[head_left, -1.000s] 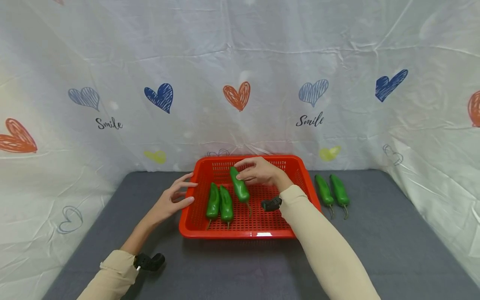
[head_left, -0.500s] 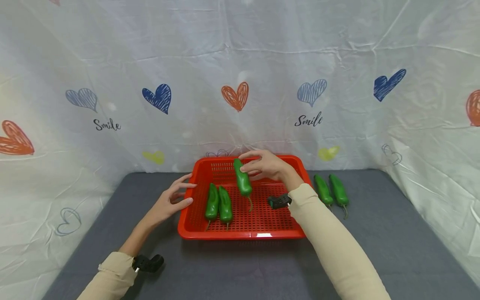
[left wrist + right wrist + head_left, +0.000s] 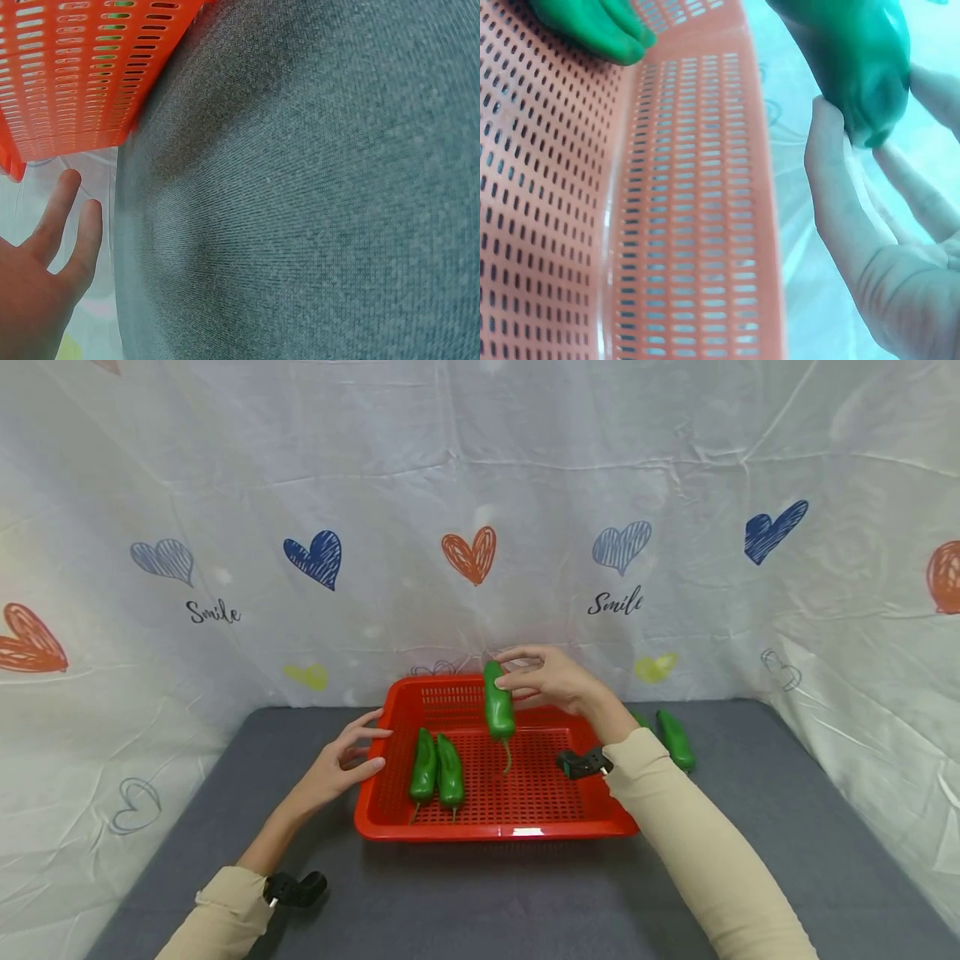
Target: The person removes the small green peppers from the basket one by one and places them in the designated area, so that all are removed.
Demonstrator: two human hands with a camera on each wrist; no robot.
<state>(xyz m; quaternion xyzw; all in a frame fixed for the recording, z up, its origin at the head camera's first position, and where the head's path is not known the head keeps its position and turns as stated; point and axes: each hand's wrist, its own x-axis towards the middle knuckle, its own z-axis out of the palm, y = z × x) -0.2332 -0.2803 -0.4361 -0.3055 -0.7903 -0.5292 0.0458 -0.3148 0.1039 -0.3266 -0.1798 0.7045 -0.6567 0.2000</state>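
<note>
While my right hand point(image 3: 551, 681) pinched a pepper point(image 3: 498, 710) up near the far side of the basket point(image 3: 465, 833), my left hand point(image 3: 333, 768) lay spread at its left; too light a fingertip pinch could have dropped the pepper.

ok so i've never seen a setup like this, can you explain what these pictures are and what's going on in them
There's no machine here, just a person's two bare hands. The wide picture comes from a camera worn on the head. The two closer ones come from cameras on the wrists, one beside each hand.

On a grey surface sits a red basket with slotted sides. Two green peppers lie inside it; two more are to its right, one mostly hidden by the right arm.

The right hand pinches another pepper above the basket, stem hanging down. The left hand is at the basket's left side, fingers spread.
</note>
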